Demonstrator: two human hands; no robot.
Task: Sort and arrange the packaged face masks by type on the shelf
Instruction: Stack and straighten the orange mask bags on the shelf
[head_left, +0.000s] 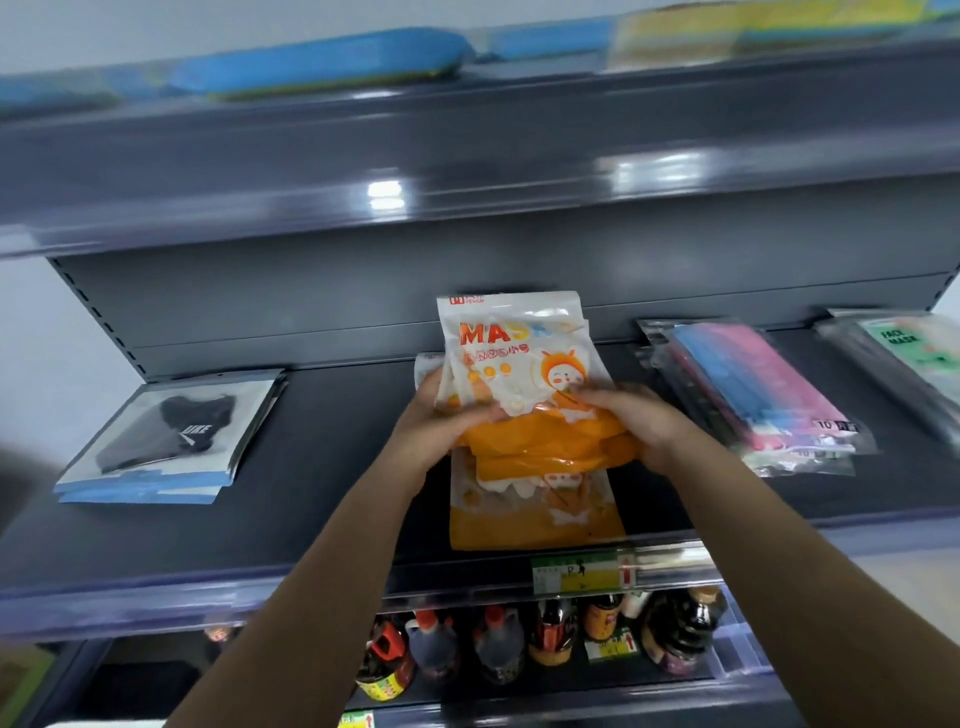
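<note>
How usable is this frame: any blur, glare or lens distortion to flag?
Head view: top shelf smeared by motion blur, with glare patches; wide-angle bends shelf edges; orange mask packs in both hands stay mostly legible, glare washing out part of the print; bottles below dim.

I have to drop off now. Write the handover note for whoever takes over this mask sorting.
Left hand and right hand together grip a bunch of orange mask packs, tilted up above another orange pack lying flat at the middle of the shelf.
Done: black mask packs stacked at left; pink and blue mask packs stacked at right; green face mask packs at far right.
Left: lay the held bunch squarely on the orange pack.
</note>
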